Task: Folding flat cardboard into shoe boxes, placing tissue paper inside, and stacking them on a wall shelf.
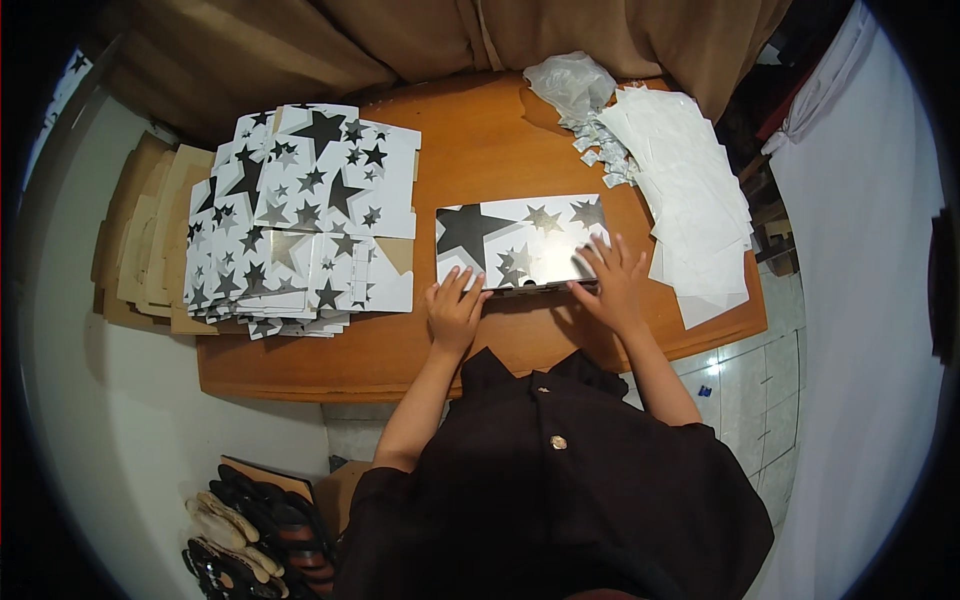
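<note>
A flat cardboard box [520, 240], white with black and grey stars, lies closed on the wooden table in front of me. At its near left corner rests my left hand [458, 308], fingers stretched over the edge and slightly apart. My right hand [615, 285] is spread over the near right part of the lid, its thumb by the front edge. Both hands touch the box without wrapping round it. Light glares off the lid between the stars.
Star-printed cardboard sheets [300, 210] are piled on the left, beside brown cardboard [155, 235]. White paper sheets [690, 190] fan out at the right. Small white packets [605, 150] lie near a clear plastic bag [570, 85]. Shoes [235, 530] stand below, left of me.
</note>
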The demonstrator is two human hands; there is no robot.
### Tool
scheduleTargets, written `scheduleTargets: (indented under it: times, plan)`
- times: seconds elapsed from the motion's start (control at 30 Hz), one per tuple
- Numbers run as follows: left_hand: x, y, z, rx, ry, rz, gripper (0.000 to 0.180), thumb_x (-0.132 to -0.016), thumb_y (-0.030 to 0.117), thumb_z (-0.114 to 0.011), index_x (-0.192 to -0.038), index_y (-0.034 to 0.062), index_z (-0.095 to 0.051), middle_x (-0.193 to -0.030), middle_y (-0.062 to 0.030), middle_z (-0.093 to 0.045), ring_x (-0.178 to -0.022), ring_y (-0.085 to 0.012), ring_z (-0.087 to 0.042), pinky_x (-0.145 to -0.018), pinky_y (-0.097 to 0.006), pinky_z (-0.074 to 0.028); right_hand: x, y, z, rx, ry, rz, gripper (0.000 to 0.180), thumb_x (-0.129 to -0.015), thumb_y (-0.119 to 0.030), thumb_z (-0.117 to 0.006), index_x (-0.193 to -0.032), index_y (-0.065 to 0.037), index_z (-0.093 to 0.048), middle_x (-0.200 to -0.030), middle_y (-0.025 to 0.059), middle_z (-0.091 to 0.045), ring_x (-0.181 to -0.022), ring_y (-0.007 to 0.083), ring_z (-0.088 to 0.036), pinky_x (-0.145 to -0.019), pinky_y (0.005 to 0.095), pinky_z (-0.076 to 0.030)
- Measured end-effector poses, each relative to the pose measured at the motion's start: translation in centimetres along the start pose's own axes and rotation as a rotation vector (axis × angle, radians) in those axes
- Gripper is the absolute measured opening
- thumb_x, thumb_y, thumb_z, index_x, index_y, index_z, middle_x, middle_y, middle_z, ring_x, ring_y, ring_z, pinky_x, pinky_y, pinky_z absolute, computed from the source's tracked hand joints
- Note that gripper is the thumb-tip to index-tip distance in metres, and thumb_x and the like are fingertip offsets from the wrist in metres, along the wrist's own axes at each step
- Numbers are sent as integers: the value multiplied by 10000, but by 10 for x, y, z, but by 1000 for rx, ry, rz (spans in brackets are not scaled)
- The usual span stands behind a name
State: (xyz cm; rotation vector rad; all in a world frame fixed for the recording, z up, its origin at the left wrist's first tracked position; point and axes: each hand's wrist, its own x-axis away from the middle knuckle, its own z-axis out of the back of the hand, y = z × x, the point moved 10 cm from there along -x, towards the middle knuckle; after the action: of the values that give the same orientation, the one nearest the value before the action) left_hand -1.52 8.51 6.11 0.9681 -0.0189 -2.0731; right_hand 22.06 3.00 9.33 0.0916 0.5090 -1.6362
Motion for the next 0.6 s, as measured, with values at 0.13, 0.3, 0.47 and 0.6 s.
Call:
scheduleTargets:
  times: [0.13, 0.3, 0.47, 0.6]
  plan:
    - [-4, 39, 0, 16, -84, -173, 415, -705, 85, -641, -1107, 190, -636, -1108, -13, -603, -1081, -190, -561, -917, -427, -326, 18, -34, -16, -331, 45, 149, 332, -752, -282, -697, -1065, -183, -646, -1221, 41, -559, -1200, 277, -460, -992, 615, -214]
    - [-4, 47, -10, 141, -86, -186, 346, -716, 113, -656, -1054, 186, -656, -1046, -15, -613, -1058, -200, -569, -914, -442, -331, 26, -57, -23, -245, 85, 230, 241, -741, -203, -701, -980, -189, -675, -1126, -4, -613, -1100, 222, -532, -968, 540, -272]
    - [-5, 45, -10, 153, -43, -164, 253, -720, 147, -678, -969, 188, -679, -1002, -15, -619, -1028, -211, -577, -890, -432, -340, 28, -53, -29, -241, 128, 266, 247, -708, -200, -715, -952, -201, -679, -1130, -13, -613, -1097, 208, -534, -969, 526, -271]
    - [-7, 49, -8, 154, -31, -181, 182, -706, 176, -699, -886, 195, -684, -968, -8, -618, -1005, -207, -583, -867, -416, -342, 31, -55, -30, -209, 172, 284, 238, -679, -204, -729, -911, -209, -678, -1125, -11, -613, -1095, 206, -532, -959, 520, -269]
